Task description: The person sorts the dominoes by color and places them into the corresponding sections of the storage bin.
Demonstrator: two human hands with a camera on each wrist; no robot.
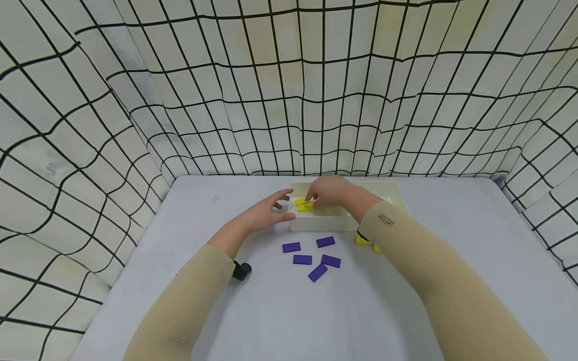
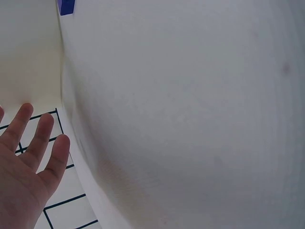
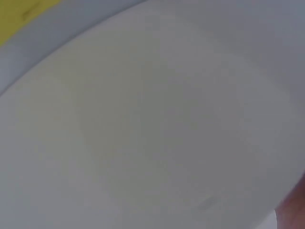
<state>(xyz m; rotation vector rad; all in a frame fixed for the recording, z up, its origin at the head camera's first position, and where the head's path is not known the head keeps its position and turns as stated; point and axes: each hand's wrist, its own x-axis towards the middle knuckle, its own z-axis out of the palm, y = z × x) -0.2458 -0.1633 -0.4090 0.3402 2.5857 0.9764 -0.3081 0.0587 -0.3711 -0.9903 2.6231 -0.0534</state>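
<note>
My right hand (image 1: 331,191) reaches into a white rectangular box (image 1: 325,224), its curled fingers on a flat yellow block (image 1: 300,205) near the box's left end. It appears to pinch this block, though the fingers partly cover it. At the box's left end, my left hand (image 1: 264,213) spreads its fingers, with the thumb at the front left corner. The left wrist view shows this hand (image 2: 28,167) with nothing in its palm. In the right wrist view the pale box wall (image 3: 143,124) fills most of the picture, and only an edge of the hand (image 3: 293,210) shows.
Several purple blocks (image 1: 302,259) lie scattered on the white table (image 1: 280,311) in front of the box. Some yellow blocks (image 1: 363,240) sit at the box's front right, partly hidden by the right sleeve. Black netting (image 1: 322,100) over white sheeting surrounds the table's back and sides.
</note>
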